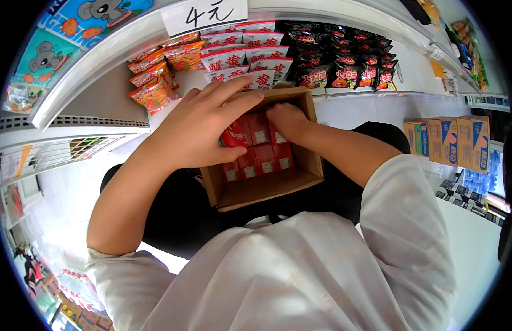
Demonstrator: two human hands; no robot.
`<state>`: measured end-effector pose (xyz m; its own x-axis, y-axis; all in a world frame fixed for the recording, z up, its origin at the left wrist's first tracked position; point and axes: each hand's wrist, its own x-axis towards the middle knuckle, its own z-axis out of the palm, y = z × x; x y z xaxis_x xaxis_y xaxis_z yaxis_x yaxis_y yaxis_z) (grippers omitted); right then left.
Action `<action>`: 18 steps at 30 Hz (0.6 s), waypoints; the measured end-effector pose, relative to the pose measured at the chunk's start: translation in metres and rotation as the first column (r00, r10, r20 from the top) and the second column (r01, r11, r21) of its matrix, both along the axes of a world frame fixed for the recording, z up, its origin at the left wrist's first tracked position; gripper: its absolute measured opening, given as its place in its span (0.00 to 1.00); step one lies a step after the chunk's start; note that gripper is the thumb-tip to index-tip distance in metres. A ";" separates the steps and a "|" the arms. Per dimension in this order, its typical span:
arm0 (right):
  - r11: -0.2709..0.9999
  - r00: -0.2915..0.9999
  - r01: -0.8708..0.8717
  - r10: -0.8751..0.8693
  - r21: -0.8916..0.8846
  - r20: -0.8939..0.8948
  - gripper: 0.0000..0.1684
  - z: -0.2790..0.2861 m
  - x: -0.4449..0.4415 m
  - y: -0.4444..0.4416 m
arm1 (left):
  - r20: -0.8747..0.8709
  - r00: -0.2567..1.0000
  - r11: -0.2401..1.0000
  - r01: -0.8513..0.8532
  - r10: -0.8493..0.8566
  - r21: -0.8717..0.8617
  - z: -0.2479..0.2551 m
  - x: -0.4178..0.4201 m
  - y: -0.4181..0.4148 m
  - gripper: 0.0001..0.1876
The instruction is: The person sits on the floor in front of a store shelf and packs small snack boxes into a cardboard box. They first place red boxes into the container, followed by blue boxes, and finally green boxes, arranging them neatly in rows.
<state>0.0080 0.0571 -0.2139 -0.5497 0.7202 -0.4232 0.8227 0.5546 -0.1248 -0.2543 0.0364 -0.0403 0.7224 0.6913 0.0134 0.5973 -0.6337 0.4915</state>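
An open-topped cardboard box (268, 192) rests at my lap, between my black-clad legs. Inside stand red packages (266, 155) in rows, several with small white labels. My right hand (287, 118) reaches into the far right part of the box, its fingers curled down at the packages; the fingertips are hidden. Over the left side of the box is my left hand (206, 128), thumb and fingers spread. A red packet (234, 133) with white writing shows between its thumb and index finger; whether the hand grips it cannot be told.
Beyond the box, a white shelf holds orange snack bags (154, 93), white-and-red bags (227, 60) and black-and-red bags (314, 76). A handwritten price card (206, 16) hangs on the shelf edge above. Cartons (442, 140) stand at right, and a wire rack (65, 153) at left.
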 end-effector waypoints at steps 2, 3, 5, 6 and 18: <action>0.999 1.000 0.021 -0.020 0.039 -0.019 0.09 -0.004 0.004 -0.010 | -0.005 1.000 1.000 0.000 0.000 -0.010 -0.002 0.000 0.001 0.51; 0.998 0.999 0.024 -0.022 0.059 -0.036 0.10 -0.009 0.004 -0.013 | 0.008 1.000 1.000 0.003 -0.003 0.027 -0.001 -0.001 0.000 0.50; 0.993 0.996 -0.055 0.048 -0.102 -0.070 0.11 -0.044 0.023 -0.015 | 0.043 0.998 0.994 0.037 -0.042 0.105 -0.002 0.002 0.002 0.47; 0.978 0.992 -0.102 0.086 -0.182 -0.095 0.11 -0.042 0.023 -0.013 | 0.045 0.998 0.994 0.037 -0.042 0.103 -0.002 0.003 0.002 0.46; 0.928 0.991 -0.051 0.000 -0.370 -0.136 0.11 0.137 0.015 0.039 | 0.086 0.990 0.993 0.111 -0.107 -0.036 -0.021 0.015 -0.006 0.30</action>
